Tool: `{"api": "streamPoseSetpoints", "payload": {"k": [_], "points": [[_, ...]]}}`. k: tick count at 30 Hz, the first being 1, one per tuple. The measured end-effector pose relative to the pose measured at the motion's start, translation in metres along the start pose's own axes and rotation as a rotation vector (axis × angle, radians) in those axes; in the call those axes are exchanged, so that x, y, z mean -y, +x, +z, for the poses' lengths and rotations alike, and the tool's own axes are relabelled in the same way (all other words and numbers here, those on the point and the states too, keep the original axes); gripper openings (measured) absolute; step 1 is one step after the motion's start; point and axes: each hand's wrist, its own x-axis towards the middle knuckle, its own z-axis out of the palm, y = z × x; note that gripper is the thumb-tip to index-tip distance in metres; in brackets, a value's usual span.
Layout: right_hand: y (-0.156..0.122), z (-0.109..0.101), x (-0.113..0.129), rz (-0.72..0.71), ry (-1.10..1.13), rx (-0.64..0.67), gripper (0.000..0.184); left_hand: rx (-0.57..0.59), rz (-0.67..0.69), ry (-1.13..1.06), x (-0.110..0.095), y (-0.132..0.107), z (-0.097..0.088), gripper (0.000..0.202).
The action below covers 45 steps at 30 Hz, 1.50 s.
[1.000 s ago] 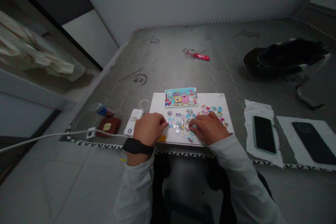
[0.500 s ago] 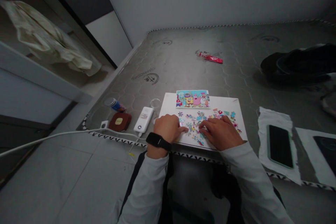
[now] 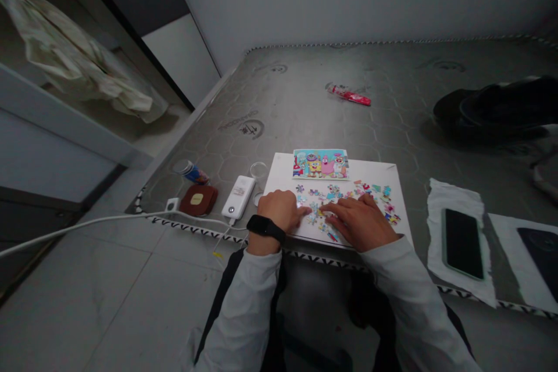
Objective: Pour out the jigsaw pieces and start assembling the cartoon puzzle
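Both your hands are resting on the loose pieces (image 3: 337, 200) scattered over the white board (image 3: 279, 171), which is lying at the near edge of the mattress (image 3: 305, 104). Your left hand (image 3: 279, 210) is curled, fingertips pressing a piece flat; whether it is pinching anything, I cannot tell. Your right hand (image 3: 361, 222) is lying half open over the cluster, gripping nothing that shows. Risk, as I am judging it: the board is sitting right at the edge, so a sweep of your right wrist could be pushing pieces off onto the floor (image 3: 87, 302). Your palms are also hiding several pieces, so you may be shifting them unseen. The reference picture (image 3: 321, 164) is lying at the board's far side, clear of your hands. The power bank (image 3: 238, 196) and its cable (image 3: 87, 225) are just beside your left wrist, where a snag could be dragging them.
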Motion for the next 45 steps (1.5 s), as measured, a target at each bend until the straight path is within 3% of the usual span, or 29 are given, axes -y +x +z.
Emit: {"api": "streamPoseSetpoints", "payload": {"k": [11, 19, 26, 32, 36, 41, 45], "points": [[0.002, -0.001, 0.008, -0.021, -0.021, 0.080, 0.033, 0.058, -0.054, 0.011, 0.016, 0.003, -0.002, 0.056], [-0.001, 0.001, -0.005, -0.022, 0.010, 0.002, 0.031, 0.098, -0.117, -0.049, 0.029, 0.009, -0.003, 0.058], [-0.005, 0.000, -0.016, 0.021, -0.008, -0.023, 0.029, 0.156, -0.194, -0.061, 0.051, 0.000, -0.018, 0.050], [-0.002, 0.000, -0.013, 0.012, 0.000, -0.020, 0.027, -0.072, -0.231, -0.063, 0.044, 0.004, -0.011, 0.058], [0.001, 0.001, -0.007, -0.004, 0.005, -0.036, 0.026, -0.048, -0.263, -0.108, 0.045, 0.011, -0.002, 0.057], [0.004, 0.004, -0.002, -0.013, -0.003, -0.057, 0.026, -0.078, -0.355, -0.112, 0.057, 0.003, -0.012, 0.053], [0.008, 0.003, 0.001, -0.022, -0.009, -0.048, 0.027, -0.110, -0.312, -0.111, 0.042, 0.000, -0.013, 0.057]]}}
